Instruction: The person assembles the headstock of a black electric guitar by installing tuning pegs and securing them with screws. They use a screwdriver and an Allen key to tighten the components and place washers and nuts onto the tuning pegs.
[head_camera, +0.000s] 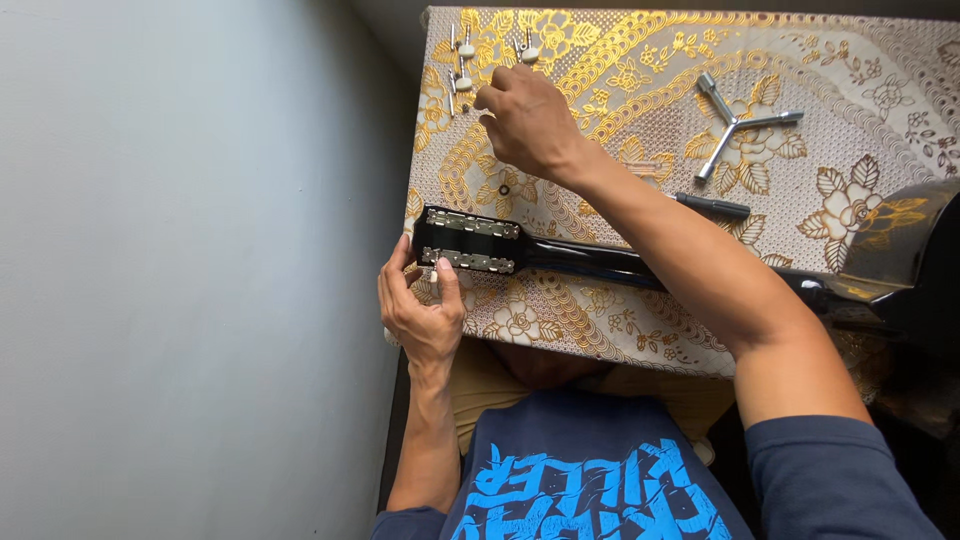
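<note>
1. Guitar headstock first — black, with two silvery tuner plates along it, it is lying near the left end of the table, which is wearing a cloth patterned in gold flowers.
2. The guitar's dark neck is running off to the right under the person's right forearm, toward the glossy black body at the table's right edge.
3. The left hand is gripping the headstock's near edge, thumb and forefinger pinching at the lower tuner plate with the other fingers curled beneath.
4. The right hand is reaching across to the far left corner of the table, fingertips drawn together at a small tuning peg; whether they are actually clamping it I cannot quite tell, since the knuckles are hiding the tips.
5. More loose pegs are lying just beyond that hand — a couple at the far corner and another pair close by on the right.
6. A three-armed metal wrench is resting well to the right on the cloth, and a dark-handled tool is lying nearer the neck, just beside the right forearm.
</note>
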